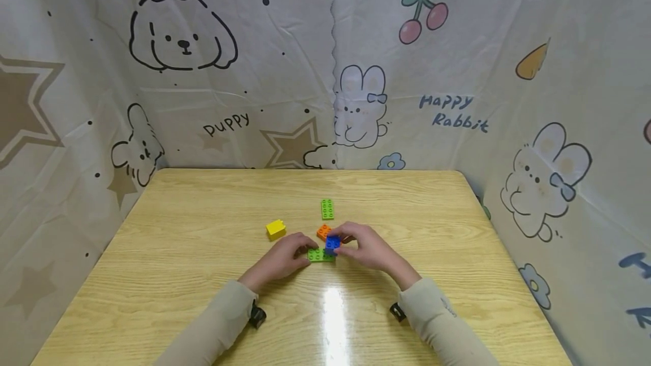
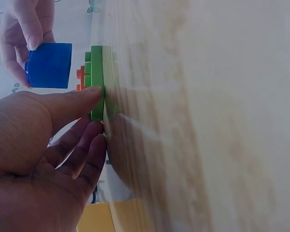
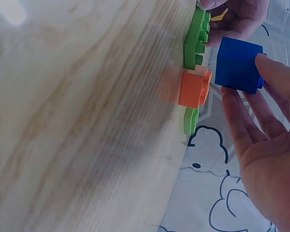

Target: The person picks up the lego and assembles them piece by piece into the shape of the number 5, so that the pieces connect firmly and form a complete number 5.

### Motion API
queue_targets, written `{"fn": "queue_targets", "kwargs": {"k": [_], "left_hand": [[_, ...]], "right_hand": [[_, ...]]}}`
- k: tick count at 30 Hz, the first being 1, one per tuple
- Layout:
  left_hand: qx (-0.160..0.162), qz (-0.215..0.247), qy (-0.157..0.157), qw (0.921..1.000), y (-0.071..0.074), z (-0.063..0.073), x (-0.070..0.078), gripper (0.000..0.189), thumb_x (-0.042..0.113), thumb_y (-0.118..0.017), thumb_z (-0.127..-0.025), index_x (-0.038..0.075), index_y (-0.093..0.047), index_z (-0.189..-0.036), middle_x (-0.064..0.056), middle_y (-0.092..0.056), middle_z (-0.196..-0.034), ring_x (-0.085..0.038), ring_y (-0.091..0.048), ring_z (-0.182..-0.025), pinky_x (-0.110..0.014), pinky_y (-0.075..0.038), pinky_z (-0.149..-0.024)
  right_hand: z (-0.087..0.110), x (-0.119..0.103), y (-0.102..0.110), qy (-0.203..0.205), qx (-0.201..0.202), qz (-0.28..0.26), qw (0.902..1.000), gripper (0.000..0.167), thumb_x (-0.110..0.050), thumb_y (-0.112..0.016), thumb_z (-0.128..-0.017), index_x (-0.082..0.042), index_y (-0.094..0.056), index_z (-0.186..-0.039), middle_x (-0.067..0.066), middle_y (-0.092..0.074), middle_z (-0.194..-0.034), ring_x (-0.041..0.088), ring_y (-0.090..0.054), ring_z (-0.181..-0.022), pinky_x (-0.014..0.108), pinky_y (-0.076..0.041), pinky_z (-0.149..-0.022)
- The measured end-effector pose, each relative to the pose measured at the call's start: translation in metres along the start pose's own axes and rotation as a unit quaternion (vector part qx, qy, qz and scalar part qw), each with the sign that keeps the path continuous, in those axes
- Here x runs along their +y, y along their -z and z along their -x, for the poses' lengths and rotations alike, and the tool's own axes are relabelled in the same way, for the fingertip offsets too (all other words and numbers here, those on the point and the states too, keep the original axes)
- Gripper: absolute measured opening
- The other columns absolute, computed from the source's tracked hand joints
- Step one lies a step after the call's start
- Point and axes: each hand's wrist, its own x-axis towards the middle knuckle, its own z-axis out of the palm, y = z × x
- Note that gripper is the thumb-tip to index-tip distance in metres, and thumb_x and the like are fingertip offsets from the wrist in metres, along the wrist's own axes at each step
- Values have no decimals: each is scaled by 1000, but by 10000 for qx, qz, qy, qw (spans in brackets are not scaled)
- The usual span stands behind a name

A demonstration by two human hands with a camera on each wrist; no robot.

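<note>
My right hand (image 1: 368, 247) pinches a blue toy brick (image 1: 333, 244) between thumb and fingers. In the right wrist view the blue brick (image 3: 238, 65) hangs apart from the table, studs turned away from it. My left hand (image 1: 285, 256) pinches the left end of a flat green brick (image 1: 319, 255) lying studs up on the table. Seen from the left wrist, the blue brick (image 2: 50, 65) is held above the green brick (image 2: 96, 82) with a gap between them. Just behind them is an orange brick (image 1: 323, 231), partly hidden by the right hand and blue brick.
A yellow brick (image 1: 276, 230) stands to the left, beyond the left hand. Farther back lies a second flat green brick (image 1: 327, 209). The wooden table (image 1: 203, 208) ends at a patterned cloth (image 1: 285, 61) behind and on both sides.
</note>
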Motion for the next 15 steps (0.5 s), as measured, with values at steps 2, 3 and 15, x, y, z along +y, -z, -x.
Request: {"fn": "queue_targets", "kwargs": {"k": [2,3,15], "left_hand": [[-5,7,-3,10000,0,0,-1,31,7,-75,-94,11,-71,-124,-2,-68,-111,-17,-60,-98,-36,-53,-88],[-5,9,-13,10000,0,0,-1,30,7,-75,-94,11,-71,-124,-2,-68,-111,-16,-60,-98,-36,-53,-88],[-26,65,-33,10000,0,2,-2,31,9,-75,-95,12,-70,-125,-3,-68,-115,-15,-61,-100,-37,-54,-91]], "right_hand": [[0,1,-1,46,-23,-11,10000,36,-15,-75,-96,-14,-69,-132,1,-71,-125,16,-68,-109,38,-58,-99],[0,1,-2,63,-30,-11,10000,36,-15,-75,-96,-14,-69,-132,1,-71,-125,16,-68,-109,38,-58,-99],[-2,3,-7,146,-189,-62,9997,37,-12,-74,-96,-12,-68,-133,3,-70,-124,19,-69,-110,41,-58,-99]]}}
